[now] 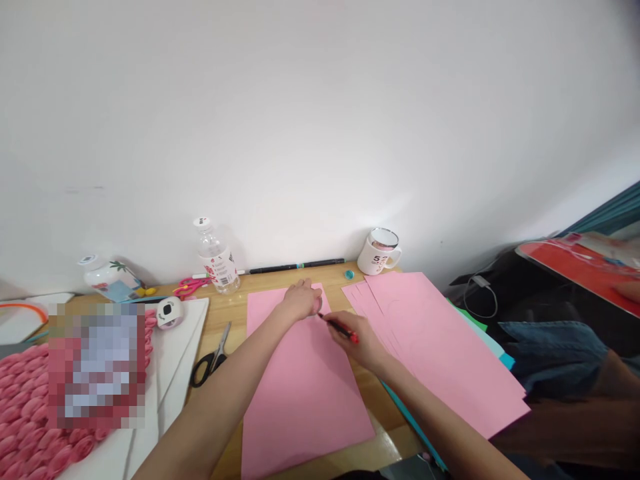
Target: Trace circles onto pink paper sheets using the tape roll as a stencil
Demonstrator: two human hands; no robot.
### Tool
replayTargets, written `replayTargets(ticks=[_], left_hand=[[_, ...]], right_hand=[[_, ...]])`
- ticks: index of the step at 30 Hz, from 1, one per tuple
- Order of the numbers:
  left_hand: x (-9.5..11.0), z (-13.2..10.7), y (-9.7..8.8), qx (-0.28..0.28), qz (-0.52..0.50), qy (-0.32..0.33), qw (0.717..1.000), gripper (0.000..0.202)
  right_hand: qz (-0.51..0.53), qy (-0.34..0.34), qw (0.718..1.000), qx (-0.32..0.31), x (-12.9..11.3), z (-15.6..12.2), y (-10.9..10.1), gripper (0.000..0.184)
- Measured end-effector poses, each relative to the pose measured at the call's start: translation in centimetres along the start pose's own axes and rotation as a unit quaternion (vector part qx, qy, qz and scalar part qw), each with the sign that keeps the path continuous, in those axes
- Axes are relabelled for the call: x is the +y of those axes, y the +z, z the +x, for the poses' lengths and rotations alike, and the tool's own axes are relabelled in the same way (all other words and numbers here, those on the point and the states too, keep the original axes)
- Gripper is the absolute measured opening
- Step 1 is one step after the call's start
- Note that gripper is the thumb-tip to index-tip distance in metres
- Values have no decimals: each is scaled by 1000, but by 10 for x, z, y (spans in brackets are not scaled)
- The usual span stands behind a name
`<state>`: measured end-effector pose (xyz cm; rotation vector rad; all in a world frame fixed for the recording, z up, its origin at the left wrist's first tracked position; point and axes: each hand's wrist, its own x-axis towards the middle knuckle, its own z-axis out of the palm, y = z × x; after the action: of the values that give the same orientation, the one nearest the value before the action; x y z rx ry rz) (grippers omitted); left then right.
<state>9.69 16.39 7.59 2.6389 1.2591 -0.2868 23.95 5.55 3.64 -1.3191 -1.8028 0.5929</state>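
Note:
A pink sheet of paper (300,393) lies upright before me on the wooden table. Near its top edge my left hand (301,299) presses down with bent fingers. A small rounded edge shows beside its fingers, mostly hidden, and I cannot make out what it is. My right hand (354,339) is closed around a black pen (340,327) with a red end, its tip close to the left hand's fingers. Scissors (214,360) with black handles lie left of the sheet. On the right is a stack of pink sheets (445,353), some with faint drawn curves.
Along the wall stand a plastic bottle (217,263), a white mug (379,253), a white jar (110,277) and black pens (280,268). Pink scissors (190,287) lie near the bottle. At left are white boards (180,347) and pink petal-like pieces (25,407). Another person's denim-clad leg (555,357) is at right.

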Motion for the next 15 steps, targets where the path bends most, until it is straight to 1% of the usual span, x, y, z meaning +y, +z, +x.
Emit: replayTargets(ticks=[2, 4, 5, 6, 7, 9, 11, 14, 15], left_hand=[[5, -4, 3, 8, 4, -5, 1000, 28], [9, -6, 7, 14, 11, -9, 1000, 33], [12, -7, 10, 16, 14, -11, 1000, 35], [14, -7, 12, 18, 16, -16, 1000, 37], [17, -6, 15, 18, 18, -22, 999, 40], [21, -3, 21, 16, 21, -41, 999, 46], [24, 3, 28, 15, 23, -65, 997, 50], [27, 12, 37, 18, 18, -97, 995, 44], [27, 14, 39, 18, 14, -103, 994, 43]], right_hand=[[61, 57, 994, 71, 4, 14, -18, 18], [92, 111, 981, 129, 5, 34, -33, 20], [99, 129, 977, 141, 4, 46, -38, 21], [101, 131, 976, 140, 2, 59, -40, 20], [99, 124, 979, 125, -1, 71, -40, 18], [102, 107, 987, 62, -9, 93, -31, 16], [118, 105, 987, -16, -17, 111, -15, 13], [122, 100, 981, -110, -26, 128, 11, 6], [111, 94, 980, -135, -27, 132, 17, 6]])
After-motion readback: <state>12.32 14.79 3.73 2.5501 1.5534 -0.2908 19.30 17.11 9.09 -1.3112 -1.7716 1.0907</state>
